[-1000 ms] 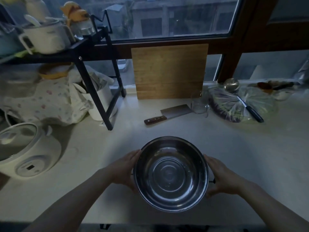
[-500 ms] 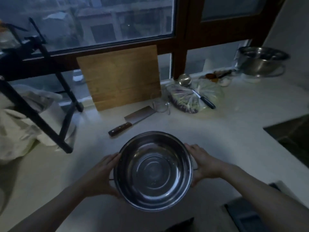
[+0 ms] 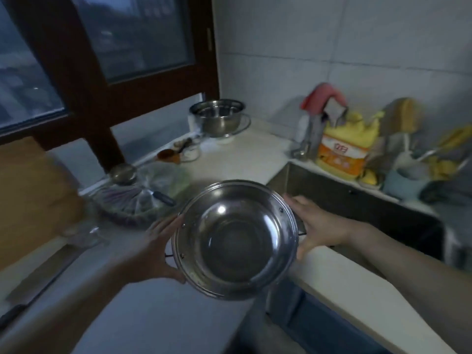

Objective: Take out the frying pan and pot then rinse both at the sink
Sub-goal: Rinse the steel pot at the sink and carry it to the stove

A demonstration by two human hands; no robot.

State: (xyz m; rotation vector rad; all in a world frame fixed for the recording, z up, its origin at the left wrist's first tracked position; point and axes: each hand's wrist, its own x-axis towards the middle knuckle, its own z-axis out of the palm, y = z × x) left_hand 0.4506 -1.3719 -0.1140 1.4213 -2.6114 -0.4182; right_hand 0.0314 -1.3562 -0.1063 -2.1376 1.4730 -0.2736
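A dim kitchen corner: a pale surface [image 3: 245, 154] runs under a dark-framed window [image 3: 132, 47] and meets a tiled wall. The sink [image 3: 357, 200] is sunk into it at right, with a yellow bag [image 3: 344, 146] on the ledge behind. A steel bowl [image 3: 217, 116] stands in the far corner. The pot [image 3: 235, 238] hangs in the air, tilted, above the surface's edge just left of the sink. The left hand [image 3: 153, 249] curls its grip round the pot's left rim; the right hand [image 3: 316, 226] holds the right side, fingers spread.

Pot [image 3: 235, 238] shiny steel; counter [image 3: 250, 154] matt, smooth; board [image 3: 28, 195] wood.
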